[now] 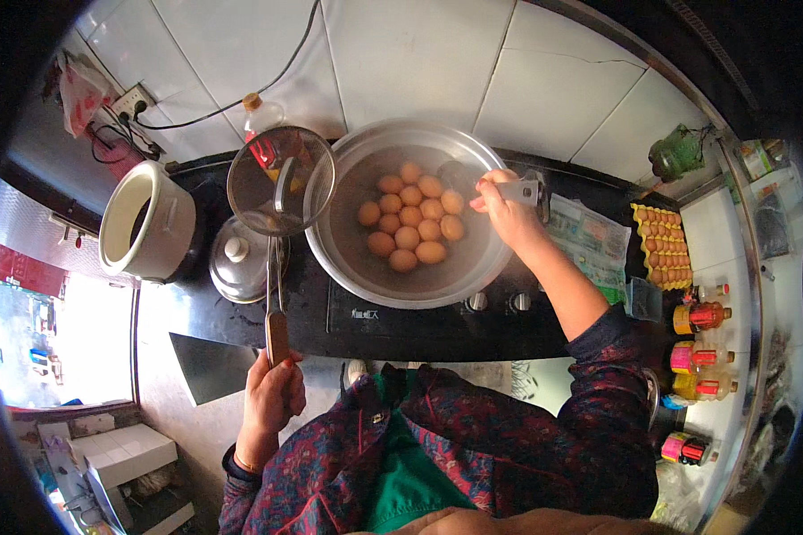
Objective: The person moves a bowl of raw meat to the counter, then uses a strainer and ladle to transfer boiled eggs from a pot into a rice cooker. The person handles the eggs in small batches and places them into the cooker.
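A wide metal basin [495,264] of water stands on the black stove top, with several brown eggs [411,216] grouped at its middle. My left hand [274,394] is closed around the wooden handle of a round mesh strainer [247,194], which is held up left of the basin and overlaps its rim in view. At the basin's upper right rim, my right hand [502,204] grips a utensil with a flat grey handle [525,191]. The utensil's far end appears to be a round, dim shape in the water; its kind is unclear.
Left of the basin are a lidded metal pot [224,274], a white pot [124,227] and a bottle [262,117]. To the right lie a newspaper sheet [592,231], a yellow tray of eggs [666,247] and several bottles [699,317]. Stove knobs [476,302] sit below the basin.
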### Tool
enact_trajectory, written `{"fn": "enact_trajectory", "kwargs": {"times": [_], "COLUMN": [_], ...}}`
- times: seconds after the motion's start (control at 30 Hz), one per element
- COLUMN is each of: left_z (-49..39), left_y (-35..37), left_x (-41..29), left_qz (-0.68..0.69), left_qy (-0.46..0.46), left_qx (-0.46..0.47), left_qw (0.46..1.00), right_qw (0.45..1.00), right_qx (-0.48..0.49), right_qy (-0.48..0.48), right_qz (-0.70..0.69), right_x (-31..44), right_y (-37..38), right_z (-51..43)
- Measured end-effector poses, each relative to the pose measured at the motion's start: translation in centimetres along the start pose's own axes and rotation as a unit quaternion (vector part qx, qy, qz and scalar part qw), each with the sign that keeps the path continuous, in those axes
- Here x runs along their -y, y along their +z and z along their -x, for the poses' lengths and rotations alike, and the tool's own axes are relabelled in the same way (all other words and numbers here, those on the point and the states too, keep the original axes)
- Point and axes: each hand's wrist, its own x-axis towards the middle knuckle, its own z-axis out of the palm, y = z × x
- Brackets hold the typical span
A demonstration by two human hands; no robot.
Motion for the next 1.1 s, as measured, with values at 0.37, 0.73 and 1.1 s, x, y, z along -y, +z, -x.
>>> {"fn": "enact_trajectory", "kwargs": {"times": [0.37, 0.73, 1.1], "left_z": [-2.7, -3.8, -4.0], "left_y": [-1.3, -3.2, -2.9], "left_x": [-1.0, -1.4, -1.8], "left_qz": [0.003, -0.007, -0.035], "left_qy": [-0.043, -0.064, -0.034], "left_qx": [0.07, 0.094, 0.116], "left_qw": [0.997, 0.994, 0.992], "right_qw": [0.945, 0.883, 0.809], "right_qx": [0.135, 0.075, 0.155], "right_qy": [0.23, 0.384, 0.488], "right_qz": [-0.19, -0.26, -0.286], "right_x": [6.6, 9.2, 6.8], "right_y": [-5.9, -8.0, -3.6], "right_z": [4.3, 7.6, 5.2]}}
